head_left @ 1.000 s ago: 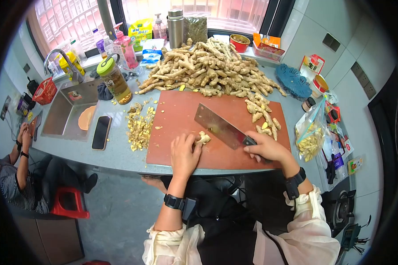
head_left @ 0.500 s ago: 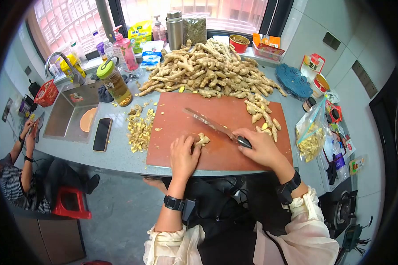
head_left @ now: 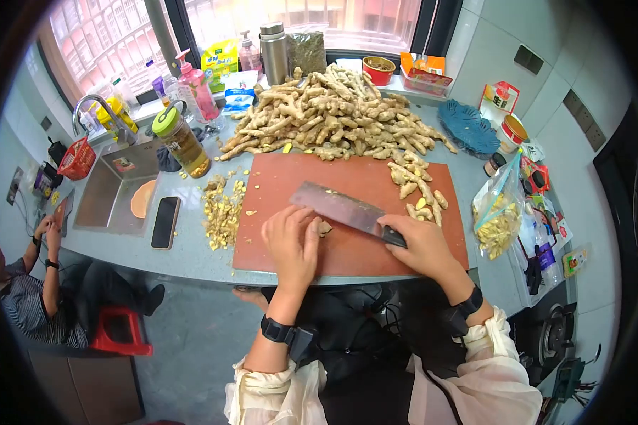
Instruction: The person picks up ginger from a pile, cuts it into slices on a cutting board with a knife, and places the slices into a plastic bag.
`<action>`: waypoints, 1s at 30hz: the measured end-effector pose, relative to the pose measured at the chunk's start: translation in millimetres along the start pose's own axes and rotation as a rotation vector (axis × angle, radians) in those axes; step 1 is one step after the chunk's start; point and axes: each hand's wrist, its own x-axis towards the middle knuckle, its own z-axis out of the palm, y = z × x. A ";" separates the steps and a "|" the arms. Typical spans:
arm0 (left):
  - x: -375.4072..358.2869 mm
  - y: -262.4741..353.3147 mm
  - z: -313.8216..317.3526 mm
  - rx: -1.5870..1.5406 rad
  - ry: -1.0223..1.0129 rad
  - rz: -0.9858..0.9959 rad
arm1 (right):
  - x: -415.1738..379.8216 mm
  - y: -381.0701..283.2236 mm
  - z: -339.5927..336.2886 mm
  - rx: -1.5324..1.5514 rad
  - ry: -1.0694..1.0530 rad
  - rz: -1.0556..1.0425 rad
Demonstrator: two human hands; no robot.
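A ginger piece (head_left: 324, 228) is pinned on the cutting board (head_left: 290, 180) by the curled left hand (head_left: 290, 241). At 3 o'clock, the cleaver (head_left: 340, 207) is gripped by the right hand (head_left: 422, 244); knuckles best kept tucked. Ginger pile (head_left: 333, 113) at 12 o'clock.

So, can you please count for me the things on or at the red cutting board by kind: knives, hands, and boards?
Cleaver: 1, gripped by the right hand
Hands: 2, with the left hand pressing a ginger piece
Cutting board: 1
Total: 4
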 end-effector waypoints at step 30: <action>-25.5 -24.1 15.9 0.084 -0.104 -0.117 | 19.6 -23.4 -13.6 0.124 -0.368 0.073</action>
